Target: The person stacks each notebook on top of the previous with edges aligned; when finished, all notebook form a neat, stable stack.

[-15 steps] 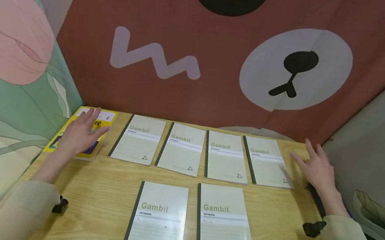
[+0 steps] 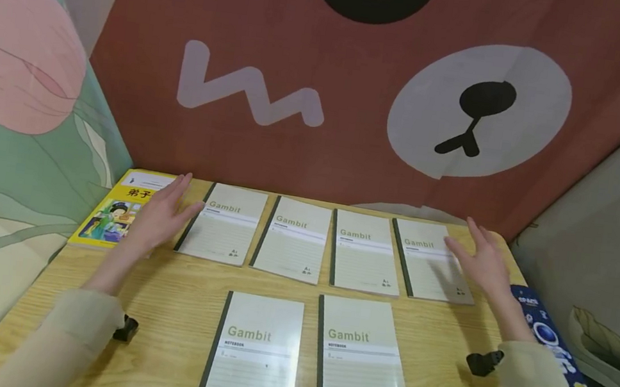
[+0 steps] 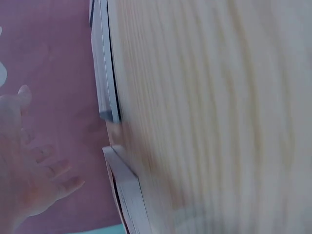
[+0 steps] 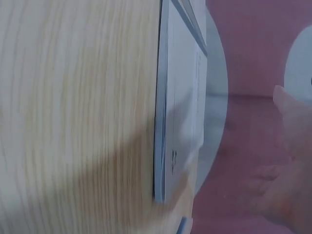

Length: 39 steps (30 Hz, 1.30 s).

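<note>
Worktop (image 2: 172,319), head view: pale wood, red cloth (image 2: 222,150) rising behind far edge.
Yellow bk (image 2: 110,211): far L corner, R side hidden by L hand.
L hand (image 2: 159,214): wide, thumb out, seen btwn yellow bk & leftmost back-row notebook.
Back-row notebooks (image 2: 296,247): four, "Gambit" covers, dark spines L, lined up along far edge w/ narrow gaps.
R hand (image 2: 479,259): wide too, thumb out, seen over R side of rightmost back-row notebook.
Front notebooks (image 2: 260,336): two, same cover, nr middle of near edge, bottoms cut by frame.
Blue bk (image 2: 545,335): "SPACE" on cover, along R edge, partly behind R forearm.
L wrist view, L hand: fingers spread, against cloth, apart from bk edges (image 3: 131,195).
R wrist view, R hand: blurred, far R of frame, apart from rightmost notebook; finger spread can't tell here.
Shadow (image 4: 112,170): falls across worktop & that notebook.
</note>
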Available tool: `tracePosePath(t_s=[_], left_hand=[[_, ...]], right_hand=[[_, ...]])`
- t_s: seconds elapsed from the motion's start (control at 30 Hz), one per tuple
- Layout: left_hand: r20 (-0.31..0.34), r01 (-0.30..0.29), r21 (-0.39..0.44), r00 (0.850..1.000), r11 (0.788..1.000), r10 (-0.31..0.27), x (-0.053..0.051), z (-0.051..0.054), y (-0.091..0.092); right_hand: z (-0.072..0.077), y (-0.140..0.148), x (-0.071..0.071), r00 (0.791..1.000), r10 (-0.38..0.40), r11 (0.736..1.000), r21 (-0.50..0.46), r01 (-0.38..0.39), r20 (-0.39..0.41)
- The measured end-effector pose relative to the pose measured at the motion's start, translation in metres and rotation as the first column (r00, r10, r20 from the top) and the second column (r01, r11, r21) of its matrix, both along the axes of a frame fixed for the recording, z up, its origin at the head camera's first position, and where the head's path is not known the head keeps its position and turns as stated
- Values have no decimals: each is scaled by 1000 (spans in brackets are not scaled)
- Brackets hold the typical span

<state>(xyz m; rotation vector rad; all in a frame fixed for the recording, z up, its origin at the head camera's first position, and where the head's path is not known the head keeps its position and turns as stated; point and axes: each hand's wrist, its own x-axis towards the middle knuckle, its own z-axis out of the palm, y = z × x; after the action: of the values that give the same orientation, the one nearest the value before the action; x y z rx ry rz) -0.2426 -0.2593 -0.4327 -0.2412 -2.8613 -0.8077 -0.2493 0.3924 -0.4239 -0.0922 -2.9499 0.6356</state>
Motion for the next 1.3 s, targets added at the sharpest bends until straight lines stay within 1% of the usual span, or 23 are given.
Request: tracePosePath(t_s=[0.13, 0.23, 0.3, 0.37, 0.5, 0.6, 0.7, 0.83, 0.87, 0.97, 1.03, 1.1, 1.2, 1.23, 1.3], left_hand=[[29, 4, 36, 1000, 999, -5, -2, -2, 14], [46, 16, 53, 999, 998, -19, -3, -3, 24], [53, 26, 72, 998, 997, -30, -4, -3, 30], [59, 36, 89, 997, 995, -42, -6, -4, 37], [91, 38, 94, 995, 995, -47, -10, -3, 50], [121, 43, 140, 991, 989, -60, -12, -4, 60], [148, 49, 223, 985, 974, -83, -14, -5, 71], [185, 42, 290, 978, 956, -99, -16, -4, 86], [195, 42, 303, 975, 952, -105, -17, -3, 90], [243, 31, 369, 962, 929, -129, -19, -2, 102], [274, 29, 411, 949, 911, -154, -20, 0, 109], [306, 18, 448, 936, 894, -172, -22, 1, 115], [340, 4, 469, 922, 883, -184, -23, 3, 123], [355, -5, 470, 917, 883, -183, -23, 3, 126], [387, -21, 484, 902, 875, -192, -23, 3, 130]], right_hand=[[-2, -13, 1, 998, 57, 997, -54, -59, -40], [-3, -29, -1, 990, 113, 988, -96, -121, -85], [-4, -41, -3, 985, 139, 982, -114, -151, -100], [-5, -54, -5, 981, 166, 975, -130, -179, -105], [-7, -81, -8, 974, 213, 958, -179, -224, -77], [-8, -103, -9, 969, 243, 941, -229, -248, -50], [-9, -126, -11, 962, 268, 923, -274, -270, -42], [-11, -153, -12, 958, 286, 900, -334, -279, -28], [-12, -160, -12, 957, 289, 891, -360, -276, -19], [-12, -179, -10, 955, 295, 867, -426, -260, 16], [-11, -192, -8, 953, 300, 836, -494, -241, 44], [-9, -205, -5, 950, 304, 792, -575, -206, 78], [-6, -222, -1, 939, 321, 685, -716, -137, 127], [-5, -228, 0, 935, 323, 652, -750, -110, 144], [-2, -237, 1, 926, 330, 603, -796, -57, 184]])
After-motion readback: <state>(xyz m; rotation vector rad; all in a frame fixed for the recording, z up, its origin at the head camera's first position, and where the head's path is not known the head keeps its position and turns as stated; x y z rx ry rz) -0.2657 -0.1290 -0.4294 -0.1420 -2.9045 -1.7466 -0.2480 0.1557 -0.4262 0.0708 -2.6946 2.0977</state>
